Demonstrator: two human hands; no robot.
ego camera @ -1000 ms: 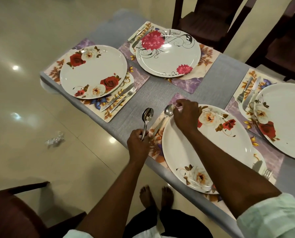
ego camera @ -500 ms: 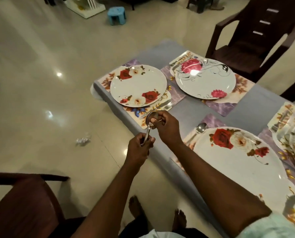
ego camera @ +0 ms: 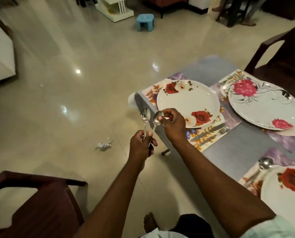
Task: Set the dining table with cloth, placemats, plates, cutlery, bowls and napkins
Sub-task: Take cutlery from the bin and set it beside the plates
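Two spoons (ego camera: 145,115) stand upright over the floor just off the counter (ego camera: 243,140) corner. The left hand (ego camera: 141,145) grips both handles; the right hand (ego camera: 173,123) pinches the bowl of the right spoon (ego camera: 157,118), just beside the nearest plate (ego camera: 188,100) on its placemat (ego camera: 206,134).
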